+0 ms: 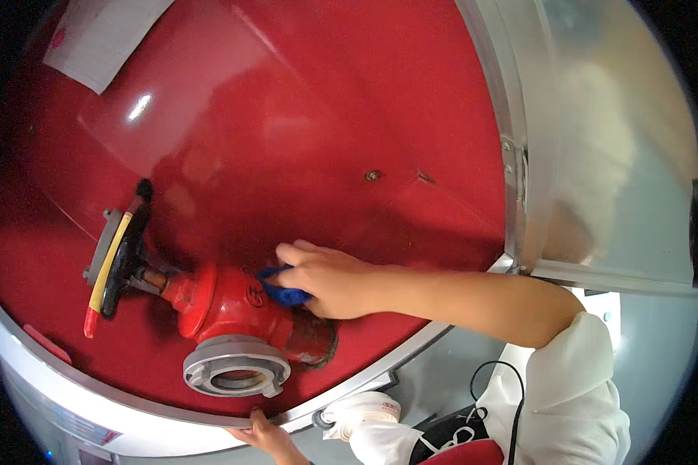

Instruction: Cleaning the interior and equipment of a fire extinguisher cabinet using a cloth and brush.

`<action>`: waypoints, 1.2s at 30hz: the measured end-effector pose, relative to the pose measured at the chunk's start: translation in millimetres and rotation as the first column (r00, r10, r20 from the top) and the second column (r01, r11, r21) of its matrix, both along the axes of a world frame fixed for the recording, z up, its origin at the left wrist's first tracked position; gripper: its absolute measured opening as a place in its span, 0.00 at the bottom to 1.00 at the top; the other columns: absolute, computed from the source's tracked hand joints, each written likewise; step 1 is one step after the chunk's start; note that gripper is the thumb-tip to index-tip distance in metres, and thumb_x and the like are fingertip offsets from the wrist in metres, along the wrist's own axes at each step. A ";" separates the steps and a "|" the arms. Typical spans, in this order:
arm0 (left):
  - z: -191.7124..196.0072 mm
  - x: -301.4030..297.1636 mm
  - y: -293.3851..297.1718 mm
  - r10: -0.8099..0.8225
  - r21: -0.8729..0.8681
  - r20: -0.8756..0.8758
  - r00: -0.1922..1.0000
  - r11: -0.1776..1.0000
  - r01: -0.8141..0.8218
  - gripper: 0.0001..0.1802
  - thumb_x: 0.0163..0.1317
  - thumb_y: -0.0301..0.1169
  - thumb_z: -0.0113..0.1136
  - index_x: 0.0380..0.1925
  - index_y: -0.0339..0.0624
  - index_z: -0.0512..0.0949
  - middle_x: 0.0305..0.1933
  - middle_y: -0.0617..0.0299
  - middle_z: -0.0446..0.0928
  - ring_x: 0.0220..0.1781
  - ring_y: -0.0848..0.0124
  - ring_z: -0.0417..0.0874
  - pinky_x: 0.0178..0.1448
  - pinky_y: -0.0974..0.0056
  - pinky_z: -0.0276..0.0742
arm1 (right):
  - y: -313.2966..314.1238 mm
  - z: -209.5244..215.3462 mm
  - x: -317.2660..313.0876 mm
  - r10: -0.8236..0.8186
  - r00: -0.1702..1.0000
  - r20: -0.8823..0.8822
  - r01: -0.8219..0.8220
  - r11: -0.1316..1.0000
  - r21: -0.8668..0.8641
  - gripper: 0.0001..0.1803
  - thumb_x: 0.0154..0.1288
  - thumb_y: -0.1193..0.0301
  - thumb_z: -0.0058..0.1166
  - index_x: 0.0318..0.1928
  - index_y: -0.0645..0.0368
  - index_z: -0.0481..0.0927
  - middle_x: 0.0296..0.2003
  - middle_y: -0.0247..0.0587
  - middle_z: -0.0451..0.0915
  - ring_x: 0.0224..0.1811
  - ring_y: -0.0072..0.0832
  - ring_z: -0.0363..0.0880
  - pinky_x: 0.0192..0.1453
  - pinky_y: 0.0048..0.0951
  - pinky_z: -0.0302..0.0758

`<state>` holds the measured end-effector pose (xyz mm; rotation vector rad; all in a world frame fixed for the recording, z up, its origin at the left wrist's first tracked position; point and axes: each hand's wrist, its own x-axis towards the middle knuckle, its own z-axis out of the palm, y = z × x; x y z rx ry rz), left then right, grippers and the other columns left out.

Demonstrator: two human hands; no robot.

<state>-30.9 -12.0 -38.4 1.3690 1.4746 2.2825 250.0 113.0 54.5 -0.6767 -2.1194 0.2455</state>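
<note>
Head view: we look down into a red cabinet [302, 101] at a red hydrant valve [233, 306].
Right hand [329, 279]: our fingers [302, 252] are curled shut on a blue cloth [283, 293], pressed to the valve's right side.
Valve axis: runs left to the handwheel [120, 260]; the grey outlet [236, 372] faces near.
Left hand [267, 438]: grips the cabinet's near rim [132, 422], farther from the valve.

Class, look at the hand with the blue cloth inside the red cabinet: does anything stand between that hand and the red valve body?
Nothing visible does. The right hand presses the blue cloth straight against the red valve body; only the cloth itself lies between them. The handwheel sits off to the left, and the left hand grips the cabinet's lower frame.
</note>
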 end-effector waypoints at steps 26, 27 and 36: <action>13.0 27.8 -4.4 -0.098 0.004 0.004 0.995 0.995 0.098 0.37 0.42 0.17 0.45 0.60 0.30 0.59 0.57 0.49 0.65 0.54 0.63 0.69 0.61 0.62 0.64 | -20.3 -3.9 30.2 0.036 0.988 0.149 -0.129 0.727 0.675 0.10 0.37 0.62 0.56 0.23 0.52 0.77 0.31 0.28 0.70 0.36 0.24 0.68 0.36 0.26 0.68; 12.6 29.7 -4.7 -0.099 0.005 0.010 0.995 0.995 0.099 0.37 0.42 0.17 0.45 0.60 0.30 0.59 0.57 0.49 0.65 0.54 0.63 0.69 0.61 0.62 0.64 | -21.2 -7.0 24.8 0.034 0.996 0.080 -0.082 0.681 0.728 0.09 0.39 0.63 0.55 0.23 0.51 0.77 0.31 0.28 0.69 0.36 0.25 0.68 0.36 0.26 0.68; 16.0 29.2 -7.5 -0.073 -0.009 0.037 0.997 0.997 0.073 0.38 0.44 0.17 0.45 0.62 0.32 0.56 0.60 0.49 0.63 0.55 0.62 0.70 0.61 0.61 0.65 | -13.0 -20.2 20.8 -0.034 0.921 0.389 -0.178 0.851 0.494 0.09 0.39 0.64 0.56 0.24 0.52 0.77 0.32 0.31 0.71 0.40 0.27 0.70 0.37 0.30 0.70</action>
